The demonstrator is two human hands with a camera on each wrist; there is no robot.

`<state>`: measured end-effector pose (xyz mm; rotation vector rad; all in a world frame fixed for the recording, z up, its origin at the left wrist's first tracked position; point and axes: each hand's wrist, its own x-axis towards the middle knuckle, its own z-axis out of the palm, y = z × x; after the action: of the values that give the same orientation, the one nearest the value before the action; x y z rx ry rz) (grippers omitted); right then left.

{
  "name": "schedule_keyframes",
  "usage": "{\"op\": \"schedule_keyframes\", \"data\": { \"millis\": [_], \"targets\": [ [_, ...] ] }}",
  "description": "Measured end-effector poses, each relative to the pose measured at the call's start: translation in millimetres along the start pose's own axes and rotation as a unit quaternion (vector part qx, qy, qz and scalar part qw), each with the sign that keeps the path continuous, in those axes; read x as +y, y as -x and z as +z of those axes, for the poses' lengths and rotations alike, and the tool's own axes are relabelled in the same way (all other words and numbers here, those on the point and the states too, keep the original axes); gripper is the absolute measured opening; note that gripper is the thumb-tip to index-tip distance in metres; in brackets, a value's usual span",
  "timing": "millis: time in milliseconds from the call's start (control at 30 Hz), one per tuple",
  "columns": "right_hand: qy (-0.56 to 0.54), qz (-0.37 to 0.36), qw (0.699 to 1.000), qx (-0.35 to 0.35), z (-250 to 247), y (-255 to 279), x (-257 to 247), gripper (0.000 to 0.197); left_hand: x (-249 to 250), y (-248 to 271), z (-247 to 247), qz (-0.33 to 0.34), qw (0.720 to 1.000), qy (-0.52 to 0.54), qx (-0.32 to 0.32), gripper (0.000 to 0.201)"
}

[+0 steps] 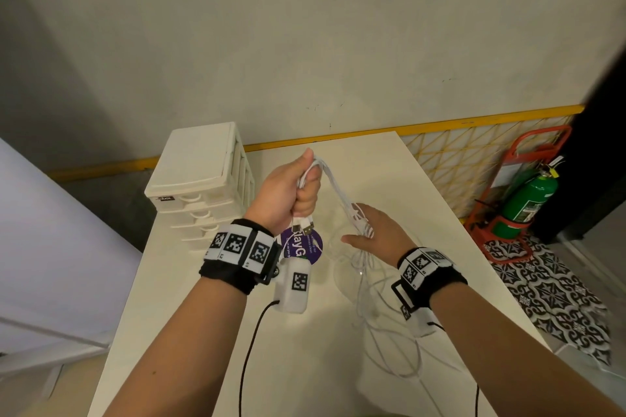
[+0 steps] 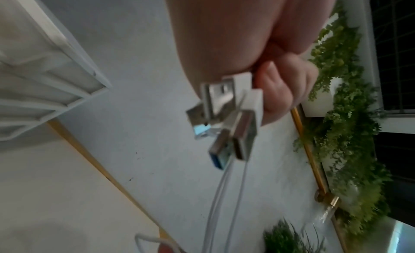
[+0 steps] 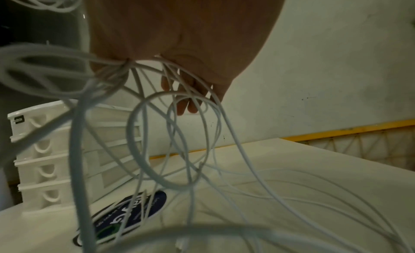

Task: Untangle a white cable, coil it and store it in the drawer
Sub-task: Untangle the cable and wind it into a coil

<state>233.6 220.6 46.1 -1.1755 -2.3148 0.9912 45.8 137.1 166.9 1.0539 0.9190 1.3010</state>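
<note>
My left hand (image 1: 298, 189) is raised over the table in a fist and grips a bunch of white cable (image 1: 333, 186) strands. Several USB plugs (image 1: 303, 227) stick out below the fist, seen close in the left wrist view as USB plugs (image 2: 226, 125) under the left hand (image 2: 278, 90). The strands slope down to my right hand (image 1: 366, 230), which is palm down with fingers spread; they pass under it and hang on in tangled loops (image 1: 382, 315) onto the table. In the right wrist view the cable (image 3: 143, 150) bunches at the right hand (image 3: 179, 34) palm, fingertips (image 3: 186, 106) straight.
A white drawer unit (image 1: 200, 179) with several shut drawers stands at the table's (image 1: 423, 186) far left corner, also seen as the drawer unit (image 3: 44, 150). A purple round sticker (image 1: 301, 247) lies below my left hand. A green fire extinguisher (image 1: 528, 200) stands on the floor to the right.
</note>
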Motion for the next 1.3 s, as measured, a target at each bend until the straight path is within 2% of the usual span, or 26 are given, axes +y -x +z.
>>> {"op": "schedule_keyframes", "data": {
  "millis": [67,133,200,267,367,533,633,833,900,1000,1067,1133,1300],
  "targets": [
    [-0.030,-0.029,0.997,0.062,0.9,2.2,2.9,0.075,1.1,-0.4,-1.7,0.007,1.000,-0.001,0.019,0.046],
    [-0.036,-0.063,0.986,0.153,0.7,4.2,5.4,0.073,1.2,-1.1,-4.2,0.014,0.999,-0.022,0.043,0.044],
    [-0.009,-0.090,0.967,0.237,1.1,5.3,7.3,0.064,0.7,-0.8,-7.4,0.013,0.996,-0.050,0.068,0.044],
    [0.025,-0.107,0.951,0.289,2.7,5.8,8.3,0.052,0.0,-0.4,-10.4,0.012,0.994,-0.058,0.089,0.043],
    [0.022,-0.096,0.959,0.267,6.2,6.8,5.7,0.043,-1.0,-0.8,-13.7,0.016,0.991,-0.055,0.124,0.043],
    [0.011,-0.072,0.994,0.080,13.0,15.5,9.3,0.046,3.0,-4.3,-21.7,0.040,0.979,0.001,0.202,0.042],
    [0.034,-0.056,0.996,0.059,16.6,22.3,13.3,0.039,8.3,-5.2,-25.9,0.051,0.971,0.016,0.234,0.043],
    [0.066,-0.015,0.998,0.004,10.2,19.4,20.3,0.039,13.1,-5.0,-24.2,0.075,0.963,-0.006,0.260,0.042],
    [0.015,-0.016,0.999,0.030,7.0,18.3,21.3,0.036,13.7,-4.7,-25.1,0.080,0.960,-0.016,0.269,0.042],
    [-0.061,-0.018,0.986,0.155,1.2,14.5,19.0,0.026,10.6,-4.2,-30.3,0.086,0.952,-0.015,0.294,0.042],
    [-0.111,-0.006,0.970,0.214,-5.2,13.8,14.1,0.016,7.7,-3.5,-35.8,0.087,0.946,-0.012,0.311,0.042],
    [-0.147,0.009,0.960,0.237,-10.8,13.1,8.5,0.008,5.5,-1.9,-41.2,0.083,0.939,-0.009,0.333,0.041],
    [-0.173,0.044,0.951,0.252,-12.7,7.0,3.3,0.023,9.7,2.2,-50.5,0.085,0.921,0.008,0.381,0.041]
  ]
}}
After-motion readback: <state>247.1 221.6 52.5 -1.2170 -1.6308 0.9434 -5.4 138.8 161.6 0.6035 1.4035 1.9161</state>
